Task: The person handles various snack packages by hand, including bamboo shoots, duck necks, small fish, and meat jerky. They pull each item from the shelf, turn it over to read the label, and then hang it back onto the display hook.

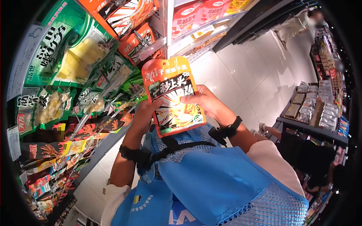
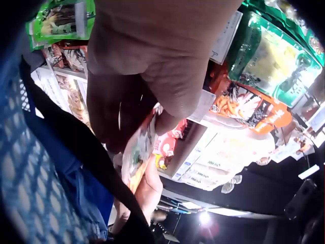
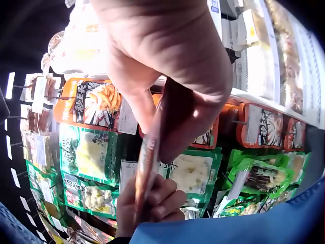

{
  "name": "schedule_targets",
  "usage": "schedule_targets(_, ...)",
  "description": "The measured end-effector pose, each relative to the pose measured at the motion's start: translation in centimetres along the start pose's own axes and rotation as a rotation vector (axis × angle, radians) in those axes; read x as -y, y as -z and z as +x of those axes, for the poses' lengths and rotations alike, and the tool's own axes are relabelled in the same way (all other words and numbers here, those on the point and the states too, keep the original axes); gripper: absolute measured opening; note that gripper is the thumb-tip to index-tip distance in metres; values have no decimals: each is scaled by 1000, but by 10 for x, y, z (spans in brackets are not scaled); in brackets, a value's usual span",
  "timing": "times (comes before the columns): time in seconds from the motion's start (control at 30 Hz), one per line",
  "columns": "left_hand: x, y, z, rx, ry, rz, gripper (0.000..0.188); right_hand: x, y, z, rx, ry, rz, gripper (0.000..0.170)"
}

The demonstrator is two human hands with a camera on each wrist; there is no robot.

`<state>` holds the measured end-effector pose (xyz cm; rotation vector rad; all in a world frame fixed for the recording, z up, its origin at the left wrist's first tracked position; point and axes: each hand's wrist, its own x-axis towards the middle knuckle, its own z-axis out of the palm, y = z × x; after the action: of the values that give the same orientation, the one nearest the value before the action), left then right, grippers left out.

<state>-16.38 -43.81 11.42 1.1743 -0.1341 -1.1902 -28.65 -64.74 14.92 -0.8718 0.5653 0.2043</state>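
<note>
In the head view, an orange-red snack packet (image 1: 175, 116) with black lettering is held up in front of the blue vest. The left hand (image 1: 145, 113) grips its left edge, thumb laid over the front. On the opposite edge the right hand (image 1: 209, 102) pinches it, thumb on the front and fingers behind. Seen edge-on in the right wrist view, the packet (image 3: 147, 162) is thin, with the right hand (image 3: 172, 66) above and the left hand (image 3: 160, 198) below. The left wrist view shows the packet (image 2: 138, 152) partly hidden by the left hand (image 2: 152, 66).
A rack of hanging snack packets stands at the left, with large green bags (image 1: 71, 52) and orange packets (image 1: 124, 19) close by. Pink packets (image 1: 188, 19) sit on a white shelf ahead. Another display shelf (image 1: 309, 130) is at the right, across the tiled floor (image 1: 245, 79).
</note>
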Motion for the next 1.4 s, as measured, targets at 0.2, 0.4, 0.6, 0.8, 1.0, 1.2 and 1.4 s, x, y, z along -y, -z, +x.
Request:
schedule_targets(0.2,-8,0,-30,112,-72,-30,23,-14,-40,-42,-52,29,92,33)
schedule_targets(0.4,-15,6,-48,149,-48,-81,25,-35,-73,-81,-122,-26,18,33)
schedule_targets(0.6,-6,7,-52,216,-51,-125,36,-64,-77,-94,-133,40,15,37)
schedule_targets(0.8,5,23,-41,197,-85,-49,31,-64,-59,-79,-85,-71,11,41)
schedule_targets(1.0,2,18,-19,-16,-136,-92,27,-53,-28,-26,4,-77,-39,42)
schedule_targets(1.2,19,30,34,-385,-194,45,23,-52,15,55,16,53,-319,34)
schedule_targets(1.4,-15,19,66,-541,-368,69,23,-25,27,108,41,108,-355,30)
